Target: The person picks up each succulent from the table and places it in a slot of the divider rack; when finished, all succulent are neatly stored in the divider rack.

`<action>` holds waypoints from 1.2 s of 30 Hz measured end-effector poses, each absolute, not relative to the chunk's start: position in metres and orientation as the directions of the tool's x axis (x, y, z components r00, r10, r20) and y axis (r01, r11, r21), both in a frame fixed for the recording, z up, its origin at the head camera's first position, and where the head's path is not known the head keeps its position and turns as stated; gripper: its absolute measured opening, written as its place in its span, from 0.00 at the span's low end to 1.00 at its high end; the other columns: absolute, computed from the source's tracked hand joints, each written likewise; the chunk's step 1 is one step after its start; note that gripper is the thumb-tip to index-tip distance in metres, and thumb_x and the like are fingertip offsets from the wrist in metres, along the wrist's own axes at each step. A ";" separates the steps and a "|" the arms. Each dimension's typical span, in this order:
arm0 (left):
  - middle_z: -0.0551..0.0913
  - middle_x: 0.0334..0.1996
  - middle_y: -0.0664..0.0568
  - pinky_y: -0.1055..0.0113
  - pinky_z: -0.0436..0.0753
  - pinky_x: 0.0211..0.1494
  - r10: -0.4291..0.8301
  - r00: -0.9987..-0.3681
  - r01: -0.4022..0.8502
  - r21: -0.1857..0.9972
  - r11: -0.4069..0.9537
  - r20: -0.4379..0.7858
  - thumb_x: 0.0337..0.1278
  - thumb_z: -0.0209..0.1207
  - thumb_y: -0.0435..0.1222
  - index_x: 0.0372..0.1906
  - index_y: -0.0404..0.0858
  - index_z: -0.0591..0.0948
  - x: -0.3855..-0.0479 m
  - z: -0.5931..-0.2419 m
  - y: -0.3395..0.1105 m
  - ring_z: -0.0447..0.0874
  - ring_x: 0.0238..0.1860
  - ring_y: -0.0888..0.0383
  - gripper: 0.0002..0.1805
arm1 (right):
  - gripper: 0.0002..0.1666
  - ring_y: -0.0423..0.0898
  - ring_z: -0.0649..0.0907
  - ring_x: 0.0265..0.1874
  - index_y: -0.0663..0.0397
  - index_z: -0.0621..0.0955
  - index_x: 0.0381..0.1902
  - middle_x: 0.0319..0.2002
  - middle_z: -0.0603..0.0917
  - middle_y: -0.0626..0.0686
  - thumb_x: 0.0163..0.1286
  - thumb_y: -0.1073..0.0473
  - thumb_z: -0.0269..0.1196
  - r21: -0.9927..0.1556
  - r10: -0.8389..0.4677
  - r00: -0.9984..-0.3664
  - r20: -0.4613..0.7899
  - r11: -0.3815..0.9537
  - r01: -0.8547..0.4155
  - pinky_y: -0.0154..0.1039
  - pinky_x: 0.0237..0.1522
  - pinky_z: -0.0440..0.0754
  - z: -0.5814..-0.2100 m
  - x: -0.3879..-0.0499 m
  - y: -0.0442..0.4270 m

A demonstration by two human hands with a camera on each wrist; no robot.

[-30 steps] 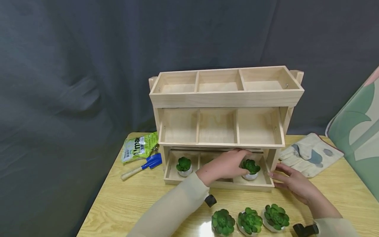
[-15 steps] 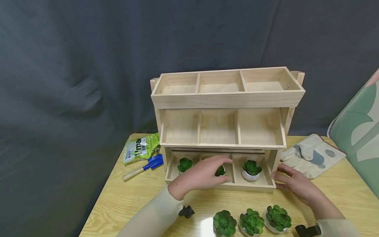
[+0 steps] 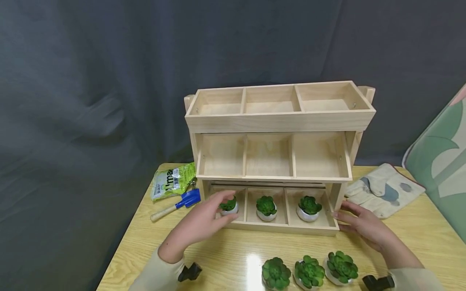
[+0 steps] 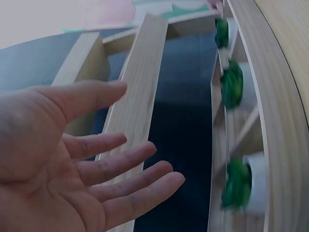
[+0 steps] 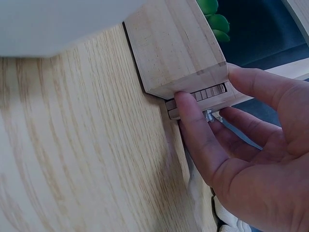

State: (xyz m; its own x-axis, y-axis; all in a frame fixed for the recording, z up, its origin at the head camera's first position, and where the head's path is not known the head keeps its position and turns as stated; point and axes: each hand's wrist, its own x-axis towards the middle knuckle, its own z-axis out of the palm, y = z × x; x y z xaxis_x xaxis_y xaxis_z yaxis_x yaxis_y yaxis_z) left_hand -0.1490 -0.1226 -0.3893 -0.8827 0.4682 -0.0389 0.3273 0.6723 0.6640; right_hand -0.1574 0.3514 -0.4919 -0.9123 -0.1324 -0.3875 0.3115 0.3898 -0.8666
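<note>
The shelf [image 3: 280, 122] is pale, grained wood, with green plants [image 3: 266, 205] in white pots [image 3: 307, 217] inside. Left of it, the trowel [image 3: 178, 205] is blue-bladed; behind it, the curtain [image 3: 153, 81] slate-blue.

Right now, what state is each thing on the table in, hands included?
Wooden shelf: upright
Three shelf plants: upright, one per bottom compartment
Three front plants: upright, outside the shelf
Left hand: open, holding nothing
Right hand: gripping the shelf's lower right corner
Blue trowel: lying flat
Green bag: lying down; seal unclear
Pale glove: lying unworn
</note>
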 end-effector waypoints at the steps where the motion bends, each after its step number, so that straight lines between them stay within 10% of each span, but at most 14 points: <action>1: 0.78 0.74 0.50 0.51 0.88 0.64 0.440 -0.897 0.309 0.665 0.680 -0.034 0.76 0.63 0.55 0.81 0.48 0.68 -0.148 -0.390 -0.128 0.86 0.65 0.46 0.37 | 0.52 0.67 0.76 0.74 0.68 0.46 0.86 0.83 0.48 0.78 0.84 0.47 0.60 -0.866 -0.132 -0.912 -0.389 0.391 0.313 0.42 0.60 0.90 -0.492 -0.157 0.351; 21: 0.74 0.77 0.40 0.40 0.84 0.68 0.174 -0.977 0.055 0.647 0.761 -0.121 0.77 0.63 0.48 0.81 0.39 0.67 -0.171 -0.435 -0.193 0.80 0.72 0.36 0.37 | 0.52 0.62 0.79 0.72 0.68 0.46 0.86 0.83 0.47 0.79 0.84 0.49 0.60 -0.881 -0.142 -0.914 -0.380 0.356 0.312 0.42 0.60 0.90 -0.491 -0.156 0.350; 36: 0.69 0.79 0.33 0.41 0.81 0.73 0.246 -0.956 0.011 0.813 0.582 -0.163 0.80 0.60 0.42 0.86 0.35 0.55 -0.203 -0.477 -0.200 0.76 0.74 0.32 0.41 | 0.52 0.67 0.76 0.74 0.66 0.46 0.87 0.83 0.48 0.77 0.84 0.47 0.60 -0.880 -0.130 -0.917 -0.378 0.358 0.312 0.45 0.61 0.90 -0.492 -0.154 0.349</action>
